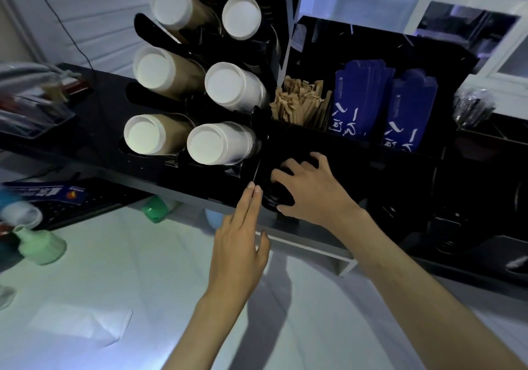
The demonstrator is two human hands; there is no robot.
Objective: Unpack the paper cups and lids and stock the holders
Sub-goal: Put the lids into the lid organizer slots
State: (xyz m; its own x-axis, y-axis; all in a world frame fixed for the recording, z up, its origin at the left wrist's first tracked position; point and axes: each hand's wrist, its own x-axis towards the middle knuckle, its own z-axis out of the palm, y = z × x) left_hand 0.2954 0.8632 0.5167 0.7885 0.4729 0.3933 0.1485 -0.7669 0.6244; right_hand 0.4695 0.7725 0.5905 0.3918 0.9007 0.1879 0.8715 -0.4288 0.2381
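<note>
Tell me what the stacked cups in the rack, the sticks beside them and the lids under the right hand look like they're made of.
Cups: likely paper, matte white bases, some with kraft-brown sides. Sticks: apparently wood, pale tan, dull finish. Lids: probably plastic, black with a slight sheen, gripped by the right hand.

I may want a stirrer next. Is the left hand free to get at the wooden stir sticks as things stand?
Probably yes. The left hand is open and holds nothing, and the wooden stir sticks stand uncovered in their compartment. The right hand, gripping the black lids, sits lower and leaves a path above.
</note>
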